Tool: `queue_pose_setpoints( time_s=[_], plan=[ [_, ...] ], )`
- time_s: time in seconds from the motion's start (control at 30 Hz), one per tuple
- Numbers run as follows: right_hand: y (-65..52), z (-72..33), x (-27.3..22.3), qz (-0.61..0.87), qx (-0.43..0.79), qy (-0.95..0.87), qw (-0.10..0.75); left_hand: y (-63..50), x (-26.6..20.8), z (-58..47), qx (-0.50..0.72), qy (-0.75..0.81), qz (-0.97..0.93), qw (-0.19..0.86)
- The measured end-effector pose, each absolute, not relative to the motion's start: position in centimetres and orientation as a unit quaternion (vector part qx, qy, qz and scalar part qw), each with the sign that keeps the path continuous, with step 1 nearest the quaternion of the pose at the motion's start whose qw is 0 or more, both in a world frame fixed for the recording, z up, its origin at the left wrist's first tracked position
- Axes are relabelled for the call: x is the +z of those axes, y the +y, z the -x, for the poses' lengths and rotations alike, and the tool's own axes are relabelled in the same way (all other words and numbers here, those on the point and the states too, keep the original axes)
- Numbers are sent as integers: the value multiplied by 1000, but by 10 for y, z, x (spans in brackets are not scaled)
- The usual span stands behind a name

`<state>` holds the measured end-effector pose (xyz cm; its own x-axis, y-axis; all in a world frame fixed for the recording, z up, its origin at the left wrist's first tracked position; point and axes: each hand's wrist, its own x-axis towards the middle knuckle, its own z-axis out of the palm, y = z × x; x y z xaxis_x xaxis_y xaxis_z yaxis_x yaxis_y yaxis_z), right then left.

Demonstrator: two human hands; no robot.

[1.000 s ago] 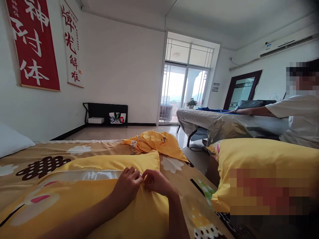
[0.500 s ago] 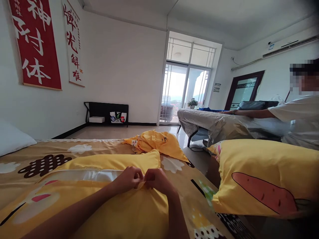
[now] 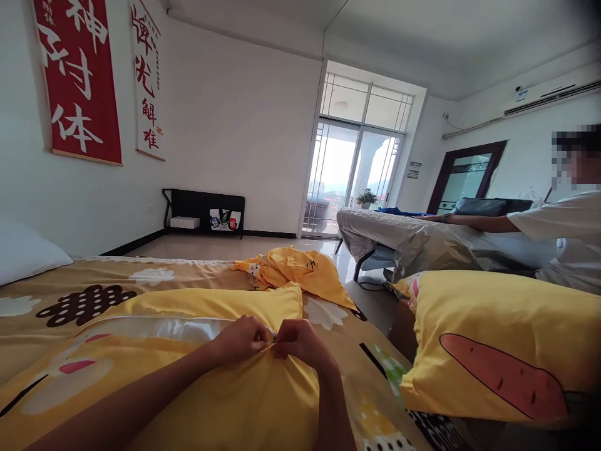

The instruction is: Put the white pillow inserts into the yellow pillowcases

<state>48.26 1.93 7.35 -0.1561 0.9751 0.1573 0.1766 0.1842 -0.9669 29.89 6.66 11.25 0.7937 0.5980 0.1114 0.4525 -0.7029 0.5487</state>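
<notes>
A yellow pillowcase (image 3: 225, 401) lies in front of me on the bed, with a white pillow (image 3: 173, 327) showing through its long gap. My left hand (image 3: 244, 340) pinches the pillowcase's edge at the right end of that gap. Right beside it, my right hand (image 3: 298, 342) has its fingers closed on the same edge, nearly touching the left. Whatever small part sits between the fingertips, such as a zipper pull, is too small to make out. Past the hands lies a crumpled yellow cloth (image 3: 300, 269) with a printed face.
A patterned sheet (image 3: 159, 282) covers the bed. To the right is another yellow pillow (image 3: 488, 338) with a carrot print. Behind it, a person (image 3: 573, 219) reaches over a plastic-covered table (image 3: 394, 232). A white pillow corner (image 3: 32, 257) shows at far left.
The view has tilted and shifted slightly. Both hands stay at the gap's right end, with the right fingers moved a little over the edge.
</notes>
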Motion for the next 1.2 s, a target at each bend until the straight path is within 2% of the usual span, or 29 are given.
queue_pose_setpoints(
  time_s=[0.13,0.3,0.7,0.9,1.1,1.2],
  plan=[
    [21,-483,70,467,450,-611,454,59,109,-302,173,339,-902,202],
    [23,-485,67,452,465,-607,458,57,105,-307,204,316,-905,201],
    [29,-487,60,432,495,-586,474,66,94,-307,184,290,-916,208],
    [26,-487,65,422,499,-588,477,77,87,-312,183,290,-873,347],
    [24,-485,68,425,495,-593,473,86,76,-315,189,301,-747,561],
    [22,-484,70,419,497,-597,471,86,73,-313,192,327,-722,578]
  ],
)
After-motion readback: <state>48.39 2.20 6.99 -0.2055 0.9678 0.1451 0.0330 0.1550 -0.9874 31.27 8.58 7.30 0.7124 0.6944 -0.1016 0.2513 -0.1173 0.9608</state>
